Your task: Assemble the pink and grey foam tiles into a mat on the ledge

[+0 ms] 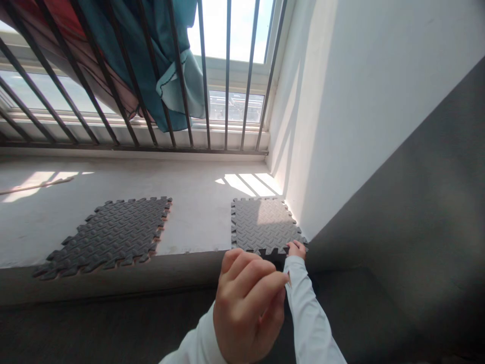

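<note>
Apparently, you are aligning the sunlit mat tile (257,217) on the ledge (197,222) beside the wall (341,116): left hand (250,306) loosely fisted, right hand (297,249) at its near corner, grip unclear; next likely calls for squaring edges

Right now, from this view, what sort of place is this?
Looks like an indoor window bay, possibly in a home, though an enclosed balcony can't be ruled out. Signs: a window, a dark metal railing in front of it, and a broad pale ledge below.
</note>
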